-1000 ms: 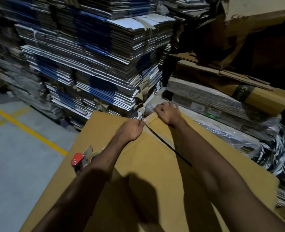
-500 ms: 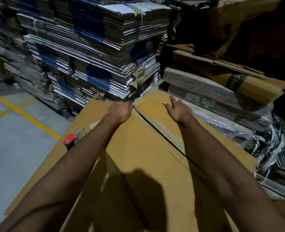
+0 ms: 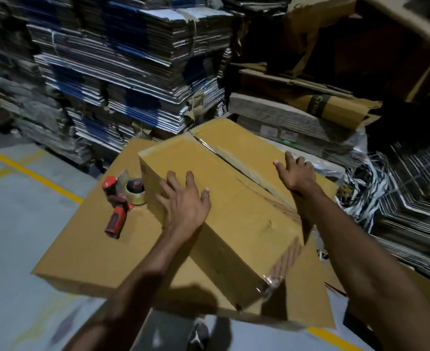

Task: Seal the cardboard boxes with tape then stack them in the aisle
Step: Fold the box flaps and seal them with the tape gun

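I had both hands spread flat and apart, gripping nothing. My left hand (image 3: 183, 198) pressed on the near-left top edge of the cardboard box (image 3: 236, 211), and my right hand (image 3: 296, 173) lay on its right flap, beside the centre seam (image 3: 239, 163). I judged this was to hold the flaps down and steady the box, since the seam gaped and looked untaped along its far stretch, while clear tape showed at the near corner. The box sat on a larger flat carton (image 3: 87, 249) on the floor. The tape dispenser (image 3: 123, 198), red-handled, lay on that carton just left of the box, within easy reach. A folded carton (image 3: 335, 107) at far right bore dark lettering I could not make out.
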The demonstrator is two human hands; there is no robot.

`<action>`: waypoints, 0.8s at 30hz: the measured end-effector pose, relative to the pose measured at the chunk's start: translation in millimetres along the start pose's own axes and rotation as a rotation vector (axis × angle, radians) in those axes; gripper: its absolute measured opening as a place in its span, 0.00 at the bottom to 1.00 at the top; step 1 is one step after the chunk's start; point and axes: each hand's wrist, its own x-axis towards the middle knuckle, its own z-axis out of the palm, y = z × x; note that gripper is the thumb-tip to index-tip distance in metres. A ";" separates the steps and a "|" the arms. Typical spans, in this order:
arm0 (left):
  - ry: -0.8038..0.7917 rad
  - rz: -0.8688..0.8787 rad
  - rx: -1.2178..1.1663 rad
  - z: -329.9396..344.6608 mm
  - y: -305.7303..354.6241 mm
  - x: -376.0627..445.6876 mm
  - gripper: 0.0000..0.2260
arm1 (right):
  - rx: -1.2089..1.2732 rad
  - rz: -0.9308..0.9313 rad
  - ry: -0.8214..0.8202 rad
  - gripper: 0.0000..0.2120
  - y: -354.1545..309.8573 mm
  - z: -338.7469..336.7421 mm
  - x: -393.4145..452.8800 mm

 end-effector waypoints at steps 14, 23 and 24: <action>-0.099 -0.009 -0.480 -2.4 8.3 -48.9 0.22 | -0.078 0.156 -0.068 0.44 33.9 -13.7 -120.0; -0.160 0.207 -0.338 3.7 12.3 3.8 0.18 | 0.050 0.268 -0.004 0.49 59.1 -9.8 -170.6; -0.145 0.213 -0.291 3.4 20.9 1.3 0.17 | 0.082 0.265 -0.020 0.48 62.2 -10.0 -177.5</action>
